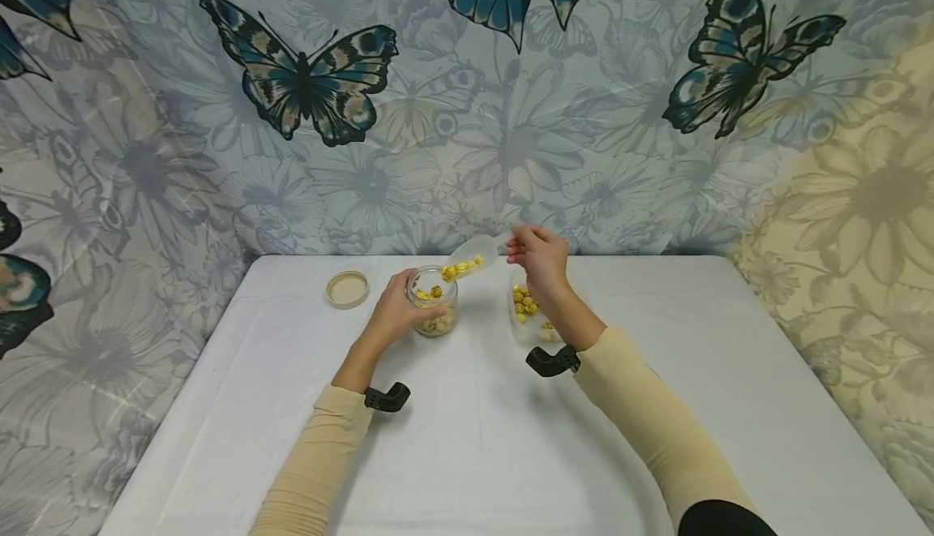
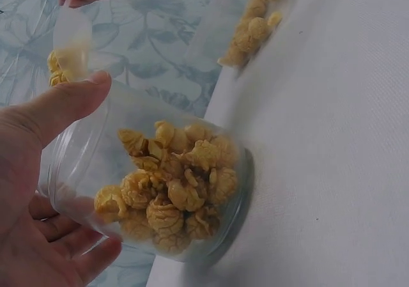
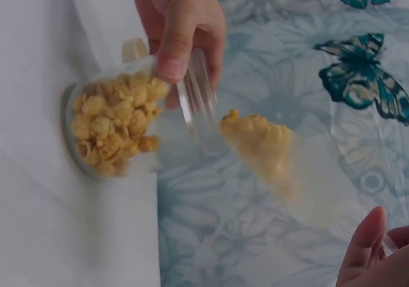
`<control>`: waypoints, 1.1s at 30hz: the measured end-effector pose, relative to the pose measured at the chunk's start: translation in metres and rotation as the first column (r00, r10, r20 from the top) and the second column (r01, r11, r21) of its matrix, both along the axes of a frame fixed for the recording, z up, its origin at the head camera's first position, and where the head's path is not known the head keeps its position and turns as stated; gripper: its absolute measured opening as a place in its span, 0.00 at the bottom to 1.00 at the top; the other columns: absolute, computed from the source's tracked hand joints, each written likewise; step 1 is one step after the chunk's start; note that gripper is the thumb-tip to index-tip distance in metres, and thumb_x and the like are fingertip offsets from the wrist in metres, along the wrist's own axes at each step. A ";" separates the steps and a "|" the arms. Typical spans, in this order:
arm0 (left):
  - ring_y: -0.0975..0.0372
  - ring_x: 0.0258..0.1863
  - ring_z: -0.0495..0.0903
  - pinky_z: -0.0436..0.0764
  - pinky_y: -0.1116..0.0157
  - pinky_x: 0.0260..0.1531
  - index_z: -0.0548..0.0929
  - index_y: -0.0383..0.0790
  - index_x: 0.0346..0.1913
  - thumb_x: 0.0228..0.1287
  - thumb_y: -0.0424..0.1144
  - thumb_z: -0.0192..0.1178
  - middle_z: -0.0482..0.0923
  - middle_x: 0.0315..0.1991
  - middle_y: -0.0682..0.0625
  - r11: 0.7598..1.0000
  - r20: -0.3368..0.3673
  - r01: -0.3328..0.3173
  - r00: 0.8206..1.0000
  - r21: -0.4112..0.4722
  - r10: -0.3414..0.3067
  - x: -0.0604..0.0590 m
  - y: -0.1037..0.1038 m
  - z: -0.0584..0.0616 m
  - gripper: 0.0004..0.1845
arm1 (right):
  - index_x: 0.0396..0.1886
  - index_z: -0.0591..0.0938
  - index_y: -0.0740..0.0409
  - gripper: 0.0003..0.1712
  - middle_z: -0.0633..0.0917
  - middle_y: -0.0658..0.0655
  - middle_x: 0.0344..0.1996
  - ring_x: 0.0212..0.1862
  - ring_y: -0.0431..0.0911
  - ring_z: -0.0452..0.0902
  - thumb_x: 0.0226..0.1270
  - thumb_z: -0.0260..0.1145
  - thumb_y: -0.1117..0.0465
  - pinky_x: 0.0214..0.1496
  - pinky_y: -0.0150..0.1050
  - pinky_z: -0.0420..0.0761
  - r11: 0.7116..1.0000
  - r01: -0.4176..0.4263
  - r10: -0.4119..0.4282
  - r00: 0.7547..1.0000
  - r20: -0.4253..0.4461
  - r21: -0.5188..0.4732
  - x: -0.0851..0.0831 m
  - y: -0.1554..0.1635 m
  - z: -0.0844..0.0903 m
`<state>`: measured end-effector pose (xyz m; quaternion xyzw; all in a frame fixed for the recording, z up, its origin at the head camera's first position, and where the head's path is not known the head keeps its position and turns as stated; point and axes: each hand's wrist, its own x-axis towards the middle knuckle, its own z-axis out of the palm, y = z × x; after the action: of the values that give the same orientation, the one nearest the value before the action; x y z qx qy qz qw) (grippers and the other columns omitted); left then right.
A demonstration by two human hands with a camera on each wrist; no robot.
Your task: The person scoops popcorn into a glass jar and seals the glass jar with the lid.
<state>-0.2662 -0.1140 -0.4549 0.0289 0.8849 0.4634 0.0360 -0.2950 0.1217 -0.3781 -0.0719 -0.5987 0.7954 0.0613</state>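
A clear jar (image 1: 434, 306) (image 2: 172, 191) (image 3: 115, 127), partly filled with yellow puffed pieces, stands on the white table (image 1: 467, 439). My left hand (image 1: 405, 297) (image 2: 57, 172) (image 3: 182, 25) grips it, thumb over the rim. My right hand (image 1: 520, 249) (image 3: 369, 252) pinches the handle of a translucent scoop (image 1: 470, 261) (image 2: 70, 41) (image 3: 275, 156). The scoop carries yellow pieces and tilts down toward the jar's mouth, just above it. Under my right wrist sits a clear tub (image 1: 527, 309) (image 2: 252, 28) holding more yellow pieces.
A beige lid (image 1: 347, 289) (image 3: 134, 47) lies flat left of the jar. A butterfly-print cloth (image 1: 467, 114) hangs behind the table's far edge. Bare tabletop spreads in front of both arms and to the right.
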 end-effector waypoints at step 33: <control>0.47 0.68 0.65 0.65 0.46 0.69 0.59 0.40 0.73 0.48 0.50 0.75 0.65 0.66 0.39 1.000 0.001 -0.009 1.000 0.019 0.009 0.000 -0.001 -0.003 0.52 | 0.32 0.78 0.60 0.07 0.80 0.49 0.17 0.17 0.38 0.75 0.70 0.63 0.61 0.20 0.28 0.78 0.997 -0.015 0.017 1.000 -0.022 0.079 0.000 0.004 0.008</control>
<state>-0.2660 -0.1148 -0.4581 0.0250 0.8805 0.4721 0.0340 -0.2951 0.1258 -0.3704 -0.0554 -0.6296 0.7723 0.0644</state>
